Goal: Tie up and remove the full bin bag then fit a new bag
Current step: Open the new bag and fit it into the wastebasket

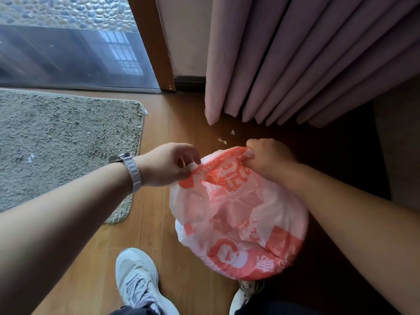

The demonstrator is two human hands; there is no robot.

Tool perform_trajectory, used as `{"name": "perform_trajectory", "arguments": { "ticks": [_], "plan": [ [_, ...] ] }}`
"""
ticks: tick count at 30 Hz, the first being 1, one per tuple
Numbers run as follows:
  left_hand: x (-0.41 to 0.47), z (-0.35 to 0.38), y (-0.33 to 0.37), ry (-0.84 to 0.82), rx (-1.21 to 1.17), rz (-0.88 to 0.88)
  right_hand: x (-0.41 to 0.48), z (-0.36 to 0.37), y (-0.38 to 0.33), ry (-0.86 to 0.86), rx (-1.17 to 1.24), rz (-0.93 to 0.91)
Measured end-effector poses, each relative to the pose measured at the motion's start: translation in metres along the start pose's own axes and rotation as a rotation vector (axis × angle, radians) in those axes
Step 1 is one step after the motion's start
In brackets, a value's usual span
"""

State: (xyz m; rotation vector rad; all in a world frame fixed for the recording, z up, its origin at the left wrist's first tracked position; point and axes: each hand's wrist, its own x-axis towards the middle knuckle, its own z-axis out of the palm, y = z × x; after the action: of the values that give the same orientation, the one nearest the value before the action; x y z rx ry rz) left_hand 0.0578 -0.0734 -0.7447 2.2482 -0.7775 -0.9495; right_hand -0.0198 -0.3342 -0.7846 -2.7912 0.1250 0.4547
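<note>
Floor (188, 123): brown wood planks, darker in shadow at right.
Rug (68, 142): grey-green, shaggy, lying at left, with pale flecks on its pile.
Glass door (68, 53): at far left, reflective, beside a brown wooden frame (156, 42).
Curtain (306, 60): dusty pink, pleated, hem close to the floor.
Paper scraps (223, 140): small, white, on the floor between curtain and bag.
Bin bag (238, 214): white plastic with red print, bulging, over the floor between curtain and shoes (136, 278).
Left grip (169, 163): pinching the bag's red top edge; metal watch (131, 171) on the wrist.
Right grip (270, 158): clenched round the bunched top edge opposite.
</note>
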Motion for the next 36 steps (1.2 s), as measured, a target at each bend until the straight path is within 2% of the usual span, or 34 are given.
{"name": "perform_trajectory", "arguments": {
  "ticks": [4,9,16,21,23,26,28,30,32,36],
  "plan": [
    [0.001,0.007,-0.003,0.068,0.05,0.004,-0.002,0.003,0.0,-0.001,0.011,0.0],
    [0.006,0.023,-0.016,0.188,-0.061,-0.054,-0.005,0.004,0.003,0.014,-0.001,0.01],
    [0.009,0.042,-0.038,0.324,0.093,-0.143,-0.006,0.009,0.001,0.008,0.016,0.016],
    [0.009,0.035,-0.031,0.515,0.022,-0.177,-0.01,0.006,-0.001,-0.004,-0.031,0.056],
    [0.003,0.029,-0.029,0.448,-0.076,-0.181,-0.015,0.002,-0.006,0.048,-0.08,-0.004],
    [-0.009,0.026,-0.029,0.156,-0.207,-0.24,-0.02,-0.009,-0.023,0.23,-0.109,-0.193],
    [-0.015,0.026,-0.029,0.042,-0.31,-0.272,-0.019,-0.017,-0.044,0.248,-0.082,-0.323],
    [-0.018,0.025,-0.03,0.027,-0.398,-0.289,-0.016,-0.016,-0.067,0.139,-0.083,-0.439],
    [-0.018,0.022,-0.03,0.06,-0.386,-0.282,-0.012,-0.007,-0.084,0.048,-0.104,-0.514],
    [-0.013,0.026,-0.031,0.129,-0.35,-0.25,-0.005,0.008,-0.086,-0.005,-0.158,-0.505]
  ]
}}
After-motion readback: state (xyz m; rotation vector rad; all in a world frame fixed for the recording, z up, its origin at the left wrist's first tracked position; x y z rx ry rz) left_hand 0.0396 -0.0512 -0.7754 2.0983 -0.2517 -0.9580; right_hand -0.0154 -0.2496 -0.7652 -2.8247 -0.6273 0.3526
